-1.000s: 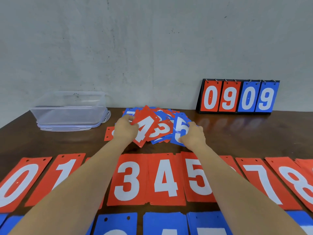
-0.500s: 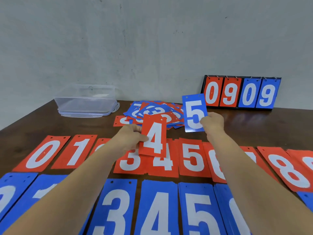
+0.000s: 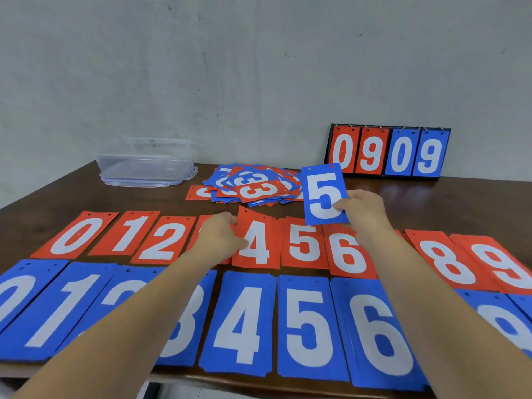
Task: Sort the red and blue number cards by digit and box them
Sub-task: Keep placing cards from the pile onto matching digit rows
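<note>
**At mid-surface: a red 4 and a blue 5, one in each hand**

At the middle of the red row, we see the left hand (image 3: 218, 236) gripping the red 4 card (image 3: 256, 240), its fingers curled round the card's left edge. The card sits just left of the red 5, with its top leaning slightly toward 11 o'clock. We cannot tell whether it lies flat or is a little raised.

At 2 o'clock from it, the right hand (image 3: 365, 208) pinches the blue 5 card (image 3: 324, 194) by its lower right corner. It holds the card upright above the surface, digit facing us.

The red row (image 3: 76, 236) runs 0 to 9 from 9 o'clock to 3 o'clock, and the hand and forearms cover its 3 and 7. The blue row (image 3: 241, 323) lies just nearer us at 6 o'clock, showing 0, 1, 3, 4, 5 and 6 plainly.

At 12 o'clock from the red 4 lies a loose pile (image 3: 253, 185) of mixed red and blue cards, with 3s on top. A clear box (image 3: 144, 165) stands at 10 o'clock near the far edge of the dark wooden surface (image 3: 460, 203). At 2 o'clock a scoreboard stand (image 3: 388, 152) against the wall reads 09 in red and 09 in blue.
</note>
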The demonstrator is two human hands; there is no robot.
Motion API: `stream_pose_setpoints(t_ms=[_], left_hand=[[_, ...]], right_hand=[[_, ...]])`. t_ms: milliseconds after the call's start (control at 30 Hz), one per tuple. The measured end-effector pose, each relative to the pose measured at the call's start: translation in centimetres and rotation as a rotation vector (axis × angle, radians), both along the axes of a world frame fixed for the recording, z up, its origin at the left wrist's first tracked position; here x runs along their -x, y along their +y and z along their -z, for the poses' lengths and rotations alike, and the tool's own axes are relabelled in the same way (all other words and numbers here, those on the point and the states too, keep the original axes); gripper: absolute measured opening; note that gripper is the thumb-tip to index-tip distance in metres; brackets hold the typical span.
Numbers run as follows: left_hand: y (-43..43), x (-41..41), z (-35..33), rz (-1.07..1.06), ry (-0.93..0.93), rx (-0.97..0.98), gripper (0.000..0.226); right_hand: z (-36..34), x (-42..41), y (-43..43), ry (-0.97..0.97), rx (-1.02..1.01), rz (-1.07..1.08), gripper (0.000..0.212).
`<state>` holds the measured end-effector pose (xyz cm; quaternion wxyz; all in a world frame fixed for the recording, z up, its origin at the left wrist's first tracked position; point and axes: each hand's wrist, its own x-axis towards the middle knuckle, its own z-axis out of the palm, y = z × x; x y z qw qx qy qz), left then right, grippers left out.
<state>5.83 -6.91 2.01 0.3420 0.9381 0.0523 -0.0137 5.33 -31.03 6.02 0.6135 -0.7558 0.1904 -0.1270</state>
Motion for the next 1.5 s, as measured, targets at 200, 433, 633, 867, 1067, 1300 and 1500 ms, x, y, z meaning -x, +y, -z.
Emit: stream_pose_setpoints(t_ms=[200, 433, 633, 867, 1067, 1300, 1500], left_hand=[[-0.8, 1.2, 0.4, 0.042, -0.084, -0.206, 0.056], [-0.3, 1.5, 0.8, 0.034, -0.122, -0.25, 0.057], [0.7, 3.0, 0.8, 0.032, -0.164, -0.185, 0.055], [1.4, 5.7, 0.6, 0.053, -0.242, -0.165, 0.057], [1.8, 7.9, 0.9, 0.113, -0.305, -0.175, 0.061], [2.2, 9.4, 1.5, 0.212, -0.332, -0.228, 0.067], [2.8, 7.7, 0.1, 0.211, -0.35, -0.244, 0.066]], right_hand=[[0.2, 4.9, 0.8, -0.072, -0.047, -0.073, 0.023], [2.0, 12.0, 2.2, -0.108, -0.023, -0.219, 0.023], [4.0, 16.3, 3.8, -0.033, 0.161, -0.146, 0.036], [5.8, 18.6, 6.3, 0.05, 0.63, -0.01, 0.048], [6.8, 19.9, 7.0, 0.059, 0.859, 0.03, 0.047], [7.3, 19.7, 6.9, -0.029, 0.807, -0.011, 0.057], [4.6, 15.6, 6.7, -0.059, 0.805, -0.021, 0.059]])
